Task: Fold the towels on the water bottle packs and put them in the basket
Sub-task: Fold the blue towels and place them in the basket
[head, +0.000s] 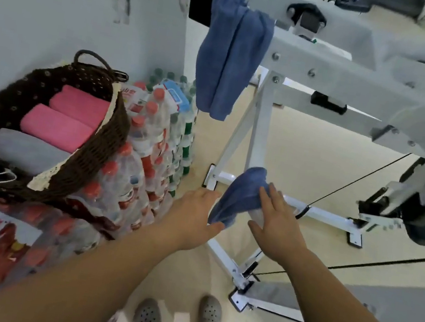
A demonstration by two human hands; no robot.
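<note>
Left hand (194, 213): pinching towel (239, 195), lower end
Right hand (276, 224): pressing towel, fingers straight
Basket (89, 158): sitting at nine o'clock

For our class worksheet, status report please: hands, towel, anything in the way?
Left hand pinches blue towel, right hand flat against it. Towel bunched, not yet in basket. White frame stands beyond.

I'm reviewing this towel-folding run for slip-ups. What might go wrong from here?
The blue towel is bunched in mid-air between the left hand and right hand, above the floor; a loose grip could drop it. The basket looks tilted on the water bottle packs with three rolled towels inside; pushing in another might tip it. A second blue towel hangs on the white frame and could be missed.
</note>
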